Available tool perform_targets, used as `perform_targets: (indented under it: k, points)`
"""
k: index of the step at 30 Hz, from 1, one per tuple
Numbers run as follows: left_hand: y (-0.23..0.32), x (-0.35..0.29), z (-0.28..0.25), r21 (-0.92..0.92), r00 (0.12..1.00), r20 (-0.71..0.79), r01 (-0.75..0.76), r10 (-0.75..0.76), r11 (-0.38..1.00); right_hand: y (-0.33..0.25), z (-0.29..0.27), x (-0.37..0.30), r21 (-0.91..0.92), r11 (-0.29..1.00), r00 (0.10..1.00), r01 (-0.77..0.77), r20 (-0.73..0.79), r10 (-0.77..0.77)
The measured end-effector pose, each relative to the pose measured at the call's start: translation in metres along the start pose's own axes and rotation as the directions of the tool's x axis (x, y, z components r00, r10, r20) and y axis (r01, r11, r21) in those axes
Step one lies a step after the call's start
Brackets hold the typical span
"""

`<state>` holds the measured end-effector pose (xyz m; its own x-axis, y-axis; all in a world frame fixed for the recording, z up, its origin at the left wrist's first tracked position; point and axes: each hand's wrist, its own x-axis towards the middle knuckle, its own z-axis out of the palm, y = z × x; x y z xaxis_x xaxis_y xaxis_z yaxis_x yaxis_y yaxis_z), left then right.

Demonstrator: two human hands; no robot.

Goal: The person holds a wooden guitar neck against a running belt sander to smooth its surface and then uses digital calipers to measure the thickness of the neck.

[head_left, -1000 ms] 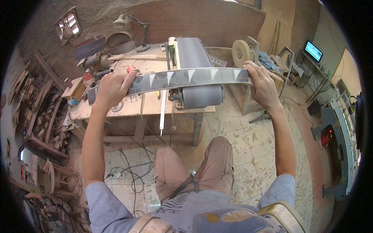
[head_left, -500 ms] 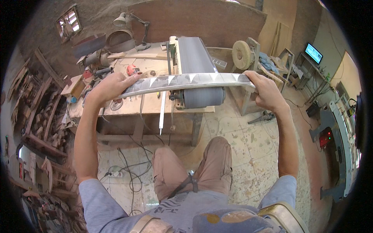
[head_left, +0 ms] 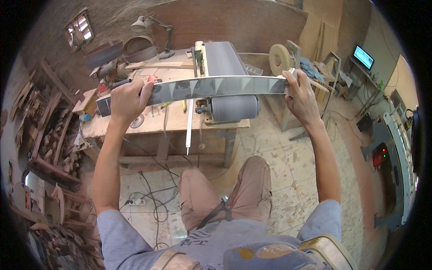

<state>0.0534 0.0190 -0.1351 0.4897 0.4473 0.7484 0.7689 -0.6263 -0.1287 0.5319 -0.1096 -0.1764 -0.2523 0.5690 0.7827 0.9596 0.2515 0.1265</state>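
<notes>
A long flat strip (head_left: 216, 87) with a row of light and dark triangular inlays spans between my hands at about chest height. My left hand (head_left: 128, 100) is closed around it near its left end, which sticks out past my fist. At the right end my right hand (head_left: 299, 96) grips it with bent fingers. Behind and below the strip is a belt sander, its grey belt (head_left: 223, 58) reaching away and its front roller (head_left: 235, 108) showing beneath the strip. From this view I cannot tell whether the strip touches the belt.
The sander stands on a wooden workbench (head_left: 157, 123) with a desk lamp (head_left: 167, 54) and tools. To its right is a round buffing wheel (head_left: 280, 60). Cables (head_left: 155, 198) lie on the tiled floor. Scrap wood racks (head_left: 49, 128) line the left; a grey machine (head_left: 390, 166) stands right.
The strip has tilted so its inlaid face shows more broadly, and its left end now extends beyond my left hand. Both hands have shifted their grip slightly.
</notes>
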Motion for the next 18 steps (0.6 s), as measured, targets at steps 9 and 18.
perform_targets:
  k: [9, 18]
  points:
    - [-0.018, -0.015, 0.003, 0.078, 0.979, -0.155, -0.123, 0.134, 0.989, -0.013, 0.004, 0.006, -0.071, 0.995, 0.978, 0.069, -0.190, -0.082]
    - [-0.029, -0.003, -0.010, -0.140, 0.960, 0.268, 0.124, -0.083, 0.982, -0.026, -0.013, 0.020, 0.078, 0.997, 0.990, -0.003, 0.139, -0.008]
